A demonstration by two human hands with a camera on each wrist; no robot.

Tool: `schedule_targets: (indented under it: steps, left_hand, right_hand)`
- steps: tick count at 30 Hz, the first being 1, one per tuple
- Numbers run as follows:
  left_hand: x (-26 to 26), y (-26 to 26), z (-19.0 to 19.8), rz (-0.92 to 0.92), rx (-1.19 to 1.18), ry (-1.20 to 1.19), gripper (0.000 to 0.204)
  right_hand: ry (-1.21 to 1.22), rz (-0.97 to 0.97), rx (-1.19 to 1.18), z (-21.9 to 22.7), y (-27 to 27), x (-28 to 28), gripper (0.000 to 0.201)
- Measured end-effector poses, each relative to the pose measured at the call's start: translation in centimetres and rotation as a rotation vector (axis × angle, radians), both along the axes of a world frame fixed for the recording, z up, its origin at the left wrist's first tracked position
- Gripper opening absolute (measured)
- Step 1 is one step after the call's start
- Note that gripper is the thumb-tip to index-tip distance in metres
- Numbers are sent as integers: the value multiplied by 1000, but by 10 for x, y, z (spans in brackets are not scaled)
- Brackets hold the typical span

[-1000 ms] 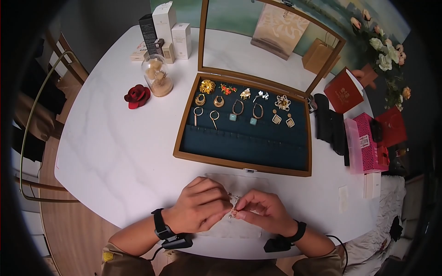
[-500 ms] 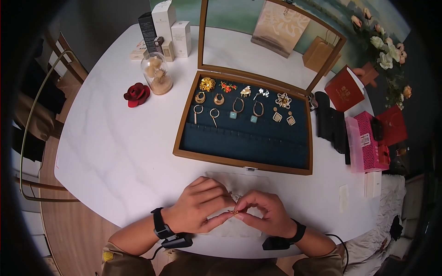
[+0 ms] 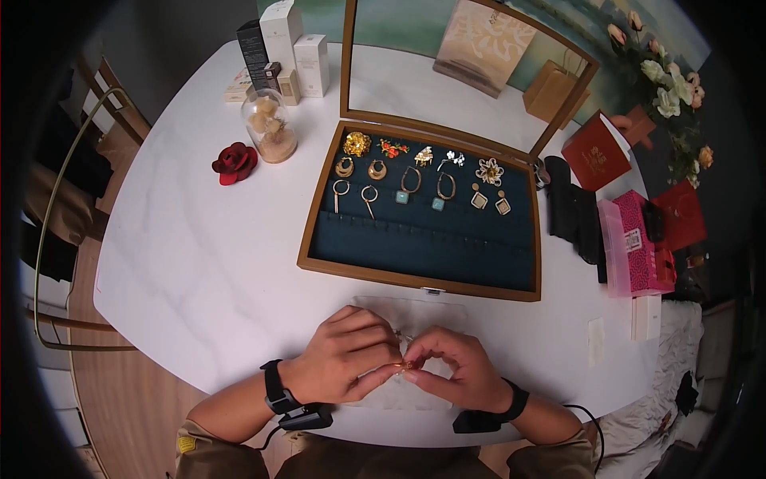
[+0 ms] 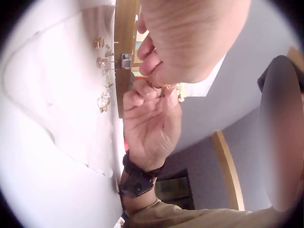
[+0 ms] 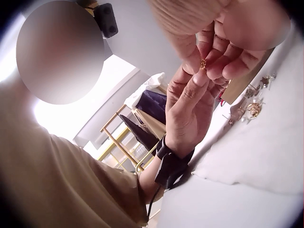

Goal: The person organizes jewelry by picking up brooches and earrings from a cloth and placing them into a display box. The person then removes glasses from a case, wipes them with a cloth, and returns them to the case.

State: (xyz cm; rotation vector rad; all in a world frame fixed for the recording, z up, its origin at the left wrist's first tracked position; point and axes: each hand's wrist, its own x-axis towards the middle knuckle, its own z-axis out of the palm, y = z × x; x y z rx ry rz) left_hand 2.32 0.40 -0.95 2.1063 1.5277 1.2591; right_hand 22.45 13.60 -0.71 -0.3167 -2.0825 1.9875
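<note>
Both hands meet over a pale cloth at the table's front. The left hand (image 3: 349, 357) and the right hand (image 3: 461, 369) pinch a small gold-coloured piece of jewelry (image 3: 409, 365) between thumbs and fingertips. In the right wrist view the gold piece (image 5: 203, 64) shows at the fingertips; its exact shape is too small to tell. Loose jewelry (image 5: 254, 110) lies on the cloth (image 5: 256, 152) beyond the hands. Behind them stands an open wooden case (image 3: 359, 272) with a dark teal lining, holding rows of earrings and brooches in its upper part.
A red fabric flower (image 3: 235, 164), a glass dome (image 3: 274, 137) and several small boxes (image 3: 311, 65) stand at the back left. On the right are black pouches (image 3: 565, 205), a pink patterned box (image 3: 634, 239) and a red card (image 3: 596, 153). The case's glazed lid stands raised.
The fingers have shifted slightly around the small gold piece, and both hands stay in nearly the same place. The head view has moved a little.
</note>
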Motion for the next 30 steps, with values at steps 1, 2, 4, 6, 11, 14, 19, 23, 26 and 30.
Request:
schedule_targets:
  steps: [1,2,4,6,11,14,19,23,26,30]
  left_hand:
    - [0,0,-1,-2,-1,0,9]
    - [0,0,-1,0,-1,1,9]
    - [0,0,0,1,1,3,10]
    - [0,-1,2,-1,-53,-22,14]
    - [0,-1,5,-24,-69,-90,14]
    - [-1,-2,4,-34,-79,-114,13]
    - [-1,-2,1,-53,-92,-181,10]
    - [-2,-2,2,-62,-111,-238,7]
    - [-4,-2,2,-77,-137,-271,5]
    - [-3,-1,1,-86,-147,-291,3]
  right_hand:
    - [-4,-3,39,0,0,0,16]
    - [-5,-5,38,0,0,0,16]
    - [19,-18,133,2,1,-1,15]
    - [25,-28,187,4,0,-1,16]
    - [62,-53,307,8,-2,-2,16]
    - [96,-51,324,8,-3,-3,17]
    - [87,-70,314,10,-3,-3,16]
    - [39,-77,156,1,-2,1,15]
    - [12,-108,65,0,-3,2,15]
    - [11,-77,44,1,-2,1,14]
